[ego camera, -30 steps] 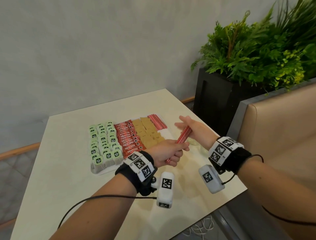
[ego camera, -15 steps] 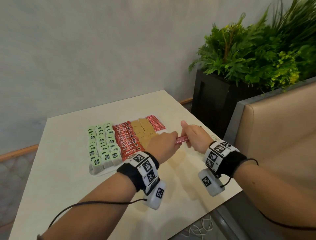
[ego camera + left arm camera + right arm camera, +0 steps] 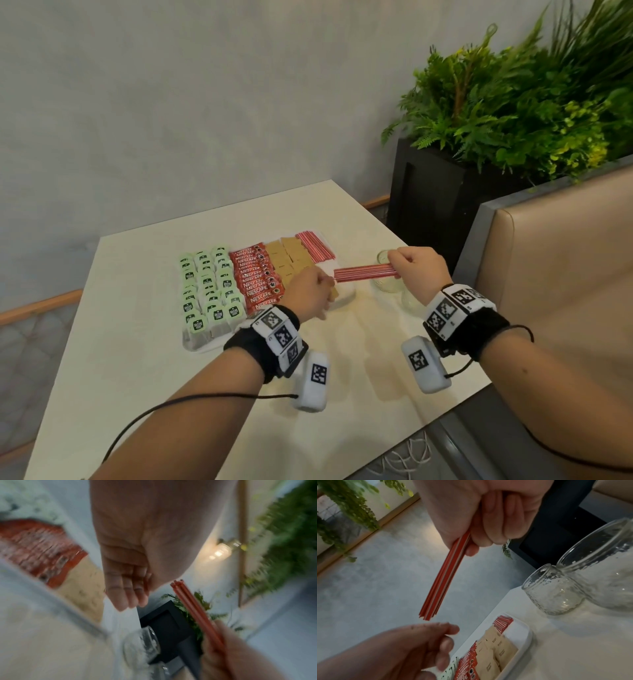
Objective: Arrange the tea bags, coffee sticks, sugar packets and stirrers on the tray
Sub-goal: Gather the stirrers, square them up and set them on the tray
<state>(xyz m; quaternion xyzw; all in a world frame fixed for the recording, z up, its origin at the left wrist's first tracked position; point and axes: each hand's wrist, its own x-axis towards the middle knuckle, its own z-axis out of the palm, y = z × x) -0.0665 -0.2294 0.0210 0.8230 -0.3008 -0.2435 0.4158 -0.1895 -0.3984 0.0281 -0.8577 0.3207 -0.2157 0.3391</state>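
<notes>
The right hand (image 3: 416, 270) is gripping a bundle of red stirrers (image 3: 364, 273) above the table, just right of the tray (image 3: 346, 296); the left hand (image 3: 308, 296) is hovering loose and empty; tea bags (image 3: 209, 287), coffee sticks (image 3: 258, 277), sugar packets (image 3: 289, 258) are lying in rows; apparently only this bundle is remaining

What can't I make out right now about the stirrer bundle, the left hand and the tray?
- Stirrer bundle: count unreadable, the sticks overlap; its far end is buried in the right hand.
- Left hand: head view shows only its back; the right wrist view shows it clear of the bundle's tip.
- Tray: the left hand hides its near right corner; the left wrist view is motion-blurred.
</notes>
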